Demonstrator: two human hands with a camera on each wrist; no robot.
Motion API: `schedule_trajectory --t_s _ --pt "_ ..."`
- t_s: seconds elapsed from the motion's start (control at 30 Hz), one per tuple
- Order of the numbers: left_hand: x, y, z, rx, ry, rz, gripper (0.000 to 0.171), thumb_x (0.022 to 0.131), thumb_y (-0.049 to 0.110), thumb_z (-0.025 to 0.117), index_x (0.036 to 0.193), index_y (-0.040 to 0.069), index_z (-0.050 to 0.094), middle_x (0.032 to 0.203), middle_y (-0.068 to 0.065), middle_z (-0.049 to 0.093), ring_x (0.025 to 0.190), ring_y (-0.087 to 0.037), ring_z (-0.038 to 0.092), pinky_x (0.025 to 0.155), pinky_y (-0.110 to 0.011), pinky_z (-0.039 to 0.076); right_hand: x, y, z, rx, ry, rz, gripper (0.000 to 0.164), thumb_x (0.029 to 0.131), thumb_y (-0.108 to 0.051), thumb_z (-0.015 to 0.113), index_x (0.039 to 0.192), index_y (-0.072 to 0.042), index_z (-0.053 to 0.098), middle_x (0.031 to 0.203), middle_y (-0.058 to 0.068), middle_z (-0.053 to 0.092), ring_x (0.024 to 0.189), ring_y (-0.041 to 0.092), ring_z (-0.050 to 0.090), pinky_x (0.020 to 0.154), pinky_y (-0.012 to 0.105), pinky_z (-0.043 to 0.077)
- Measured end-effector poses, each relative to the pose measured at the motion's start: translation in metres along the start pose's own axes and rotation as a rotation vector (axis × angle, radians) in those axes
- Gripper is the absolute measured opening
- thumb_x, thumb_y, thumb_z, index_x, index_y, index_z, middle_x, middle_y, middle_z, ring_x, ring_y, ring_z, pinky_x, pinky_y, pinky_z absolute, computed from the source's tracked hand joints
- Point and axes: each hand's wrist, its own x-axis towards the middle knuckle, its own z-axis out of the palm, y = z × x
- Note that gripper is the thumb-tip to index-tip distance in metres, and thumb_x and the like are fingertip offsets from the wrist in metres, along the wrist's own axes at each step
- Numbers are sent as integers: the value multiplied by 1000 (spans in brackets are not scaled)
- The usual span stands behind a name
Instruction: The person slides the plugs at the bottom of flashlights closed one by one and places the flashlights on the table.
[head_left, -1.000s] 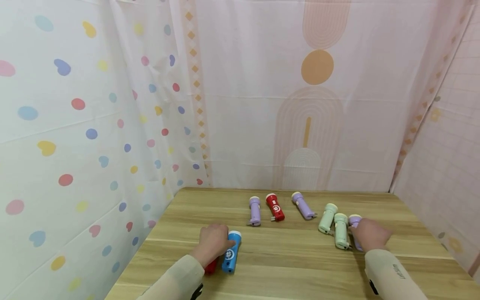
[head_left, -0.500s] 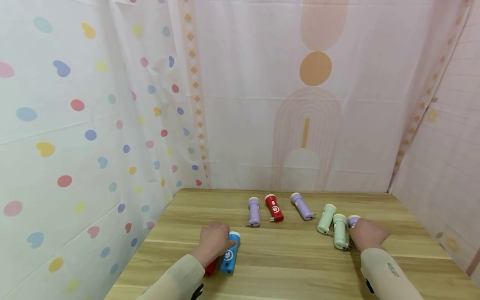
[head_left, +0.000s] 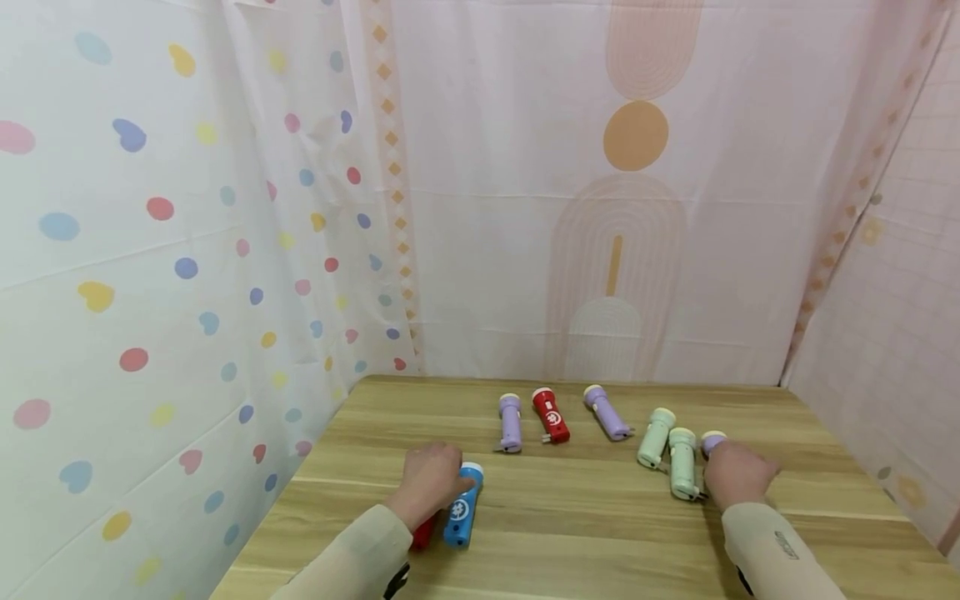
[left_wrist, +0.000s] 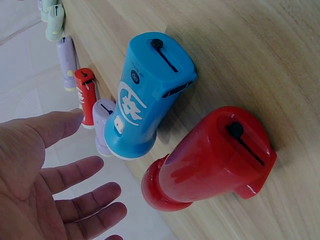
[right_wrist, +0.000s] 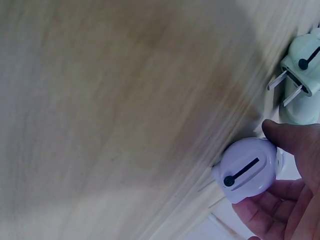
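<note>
My left hand (head_left: 429,485) hovers by a red flashlight (left_wrist: 215,160) and a blue flashlight (left_wrist: 150,97) that lie side by side near the front. In the left wrist view its fingers are spread and loosely bent, apart from both. At the right, my right hand (head_left: 738,475) holds a purple flashlight (right_wrist: 247,167), thumb on one side and fingers on the other. Only that flashlight's head shows in the head view; the hand covers the rest. Just left of it lies a light green flashlight (head_left: 682,464) with its plug prongs out.
Another green flashlight (head_left: 656,437) lies behind the first. Farther back on the wooden table (head_left: 570,533) are a purple flashlight (head_left: 510,423), a red flashlight (head_left: 552,415) and a second purple one. Patterned curtains (head_left: 487,250) stand at the back and both sides.
My right hand has come slightly left and closed round the purple flashlight, covering more of its body. The left hand and the other flashlights stay where they were.
</note>
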Motion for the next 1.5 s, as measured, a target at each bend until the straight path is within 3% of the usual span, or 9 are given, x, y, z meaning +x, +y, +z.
schedule_trajectory --t_s 0.33,0.67,0.93,1.1,1.27,1.5 --pt "0 4 -4 -7 -4 3 37 84 44 75 68 14 59 66 1 49 63 -18 47 62 -40 46 -2 6 0 5 -15 -21 21 87 -2 48 79 10 63 80 30 63 76 42 62 88 75 31" --pt "-1 6 -7 -7 -10 -11 36 83 45 75 72 14 62 70 1 49 66 -18 47 63 -39 46 -2 6 -10 26 -22 34 36 93 -18 56 87 16 62 93 40 62 88 55 60 92 79 27" --pt "-3 7 -9 3 19 16 35 83 44 75 70 15 62 69 1 50 64 -17 47 61 -39 46 -1 0 -24 120 17 114 36 93 -22 57 82 12 60 84 33 63 85 52 61 88 76 31" --pt "-1 8 -8 5 26 24 31 84 43 75 78 14 68 73 1 55 67 -18 52 63 -40 48 -3 -5 -27 186 46 139 42 94 -26 49 82 12 60 80 30 62 83 49 60 86 73 31" --pt "-1 11 -6 -13 42 40 31 84 43 76 82 13 71 77 1 59 71 -19 57 67 -42 50 -11 -18 -28 262 104 137 45 96 -33 50 80 7 60 78 26 61 82 48 60 82 73 32" --pt "2 18 -7 -36 25 57 31 86 43 74 90 13 74 82 1 63 77 -19 60 69 -42 51 -25 -40 -27 411 155 129 45 98 -34 53 105 10 62 89 25 65 81 42 60 71 59 39"
